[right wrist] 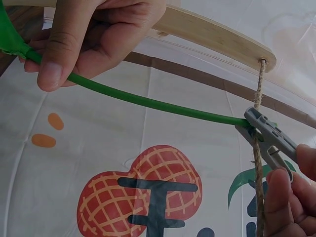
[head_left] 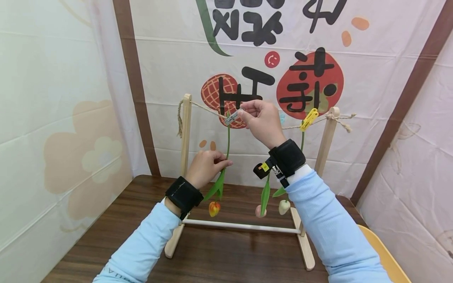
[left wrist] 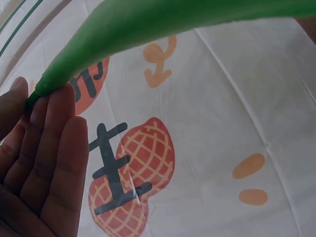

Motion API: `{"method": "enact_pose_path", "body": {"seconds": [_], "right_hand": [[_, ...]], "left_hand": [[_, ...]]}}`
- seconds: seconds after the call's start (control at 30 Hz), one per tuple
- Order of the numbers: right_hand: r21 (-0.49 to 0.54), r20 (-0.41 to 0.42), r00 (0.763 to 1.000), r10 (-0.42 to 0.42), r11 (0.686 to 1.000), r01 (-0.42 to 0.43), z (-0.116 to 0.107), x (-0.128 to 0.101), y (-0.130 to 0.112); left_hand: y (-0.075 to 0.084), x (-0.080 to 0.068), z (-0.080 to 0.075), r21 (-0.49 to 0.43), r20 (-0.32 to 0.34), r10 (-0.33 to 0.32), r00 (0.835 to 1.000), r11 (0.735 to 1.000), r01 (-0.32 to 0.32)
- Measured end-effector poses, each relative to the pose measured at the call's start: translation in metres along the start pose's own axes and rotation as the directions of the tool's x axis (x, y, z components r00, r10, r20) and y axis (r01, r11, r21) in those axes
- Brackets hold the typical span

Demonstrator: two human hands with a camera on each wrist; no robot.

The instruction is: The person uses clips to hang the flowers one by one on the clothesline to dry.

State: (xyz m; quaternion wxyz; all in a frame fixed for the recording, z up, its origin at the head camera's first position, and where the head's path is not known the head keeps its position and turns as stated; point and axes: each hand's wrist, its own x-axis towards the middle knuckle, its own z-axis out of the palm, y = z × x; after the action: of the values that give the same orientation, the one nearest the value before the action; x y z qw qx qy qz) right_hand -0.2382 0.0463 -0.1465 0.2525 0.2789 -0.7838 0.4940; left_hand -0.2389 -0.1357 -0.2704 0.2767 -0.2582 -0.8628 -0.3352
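An orange-yellow tulip (head_left: 214,209) hangs bloom down at the left of a twine rope (head_left: 205,107). My left hand (head_left: 207,167) pinches its green stem (right wrist: 148,102) between thumb and fingers, just above the leaves. Higher up, my right hand (head_left: 263,120) holds a grey clothespin (right wrist: 271,136) by its handle ends, thumb on one side and fingers on the other. The clothespin's jaws sit over the rope and the stem's end, where the two cross. In the left wrist view, a green leaf (left wrist: 148,24) passes close above my fingers.
A yellow clothespin (head_left: 309,119) clips another stem to the rope's right part. A pink tulip (head_left: 260,211) and a white tulip (head_left: 284,207) hang behind my right arm. Wooden posts (head_left: 186,133) and a white rod (head_left: 244,226) form the stand; a yellow container (head_left: 383,255) is at right.
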Motion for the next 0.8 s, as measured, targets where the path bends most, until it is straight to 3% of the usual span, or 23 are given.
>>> {"method": "enact_pose_path", "body": {"seconds": [0.2, 0.8], "right_hand": [[0.004, -0.001, 1.000, 0.000, 1.000, 0.000, -0.0015, -0.0021, -0.0009], [-0.092, -0.024, 0.994, -0.103, 0.991, 0.100, -0.0043, -0.0098, -0.0063]], "left_hand": [[0.0006, 0.0007, 0.0002, -0.004, 0.000, -0.003, 1.000, 1.000, 0.003], [0.0035, -0.0008, -0.0006, 0.009, -0.011, -0.024, 1.000, 1.000, 0.024]]}}
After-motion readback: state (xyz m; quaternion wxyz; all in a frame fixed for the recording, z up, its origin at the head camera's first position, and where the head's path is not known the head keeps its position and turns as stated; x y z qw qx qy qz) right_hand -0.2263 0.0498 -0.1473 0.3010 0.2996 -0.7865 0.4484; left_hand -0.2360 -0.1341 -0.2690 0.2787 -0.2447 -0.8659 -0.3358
